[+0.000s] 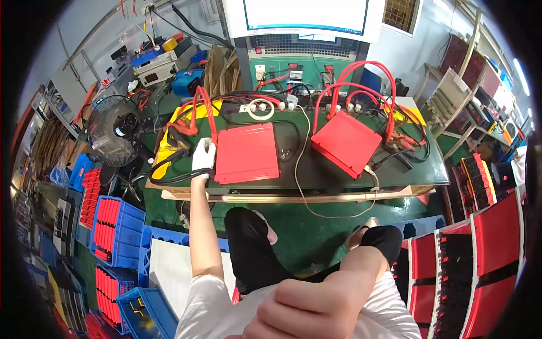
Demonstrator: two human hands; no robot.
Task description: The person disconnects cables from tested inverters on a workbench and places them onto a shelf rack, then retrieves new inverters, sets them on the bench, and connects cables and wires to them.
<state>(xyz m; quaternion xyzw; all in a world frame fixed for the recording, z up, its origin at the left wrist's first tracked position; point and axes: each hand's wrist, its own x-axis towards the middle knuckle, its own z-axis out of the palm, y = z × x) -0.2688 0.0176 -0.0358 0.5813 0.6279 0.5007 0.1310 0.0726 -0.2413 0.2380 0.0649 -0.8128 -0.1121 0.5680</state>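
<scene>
My left hand (pixel 203 157), in a white glove, is at the left side of a flat red metal box (pixel 247 153) on the bench. Its fingers are drawn together where thick red cables (pixel 206 113) come down to the box; what they grip is hidden. Black cables (pixel 179 178) run beside its wrist. My right hand (pixel 316 308), bare and close to the camera, is raised in front of my body with curled fingers. Anything inside it is hidden. A second red box (pixel 346 143) lies at an angle on the right, with red cables looping behind it.
A monitor (pixel 305 17) stands behind the green bench (pixel 333 189). Clamps (pixel 403 140) and a thin white cord (pixel 302 186) lie around the right box. A fan (pixel 116 130) stands at left, above blue crates (pixel 121 229) of red parts. Racks of red panels (pixel 497 243) fill the right.
</scene>
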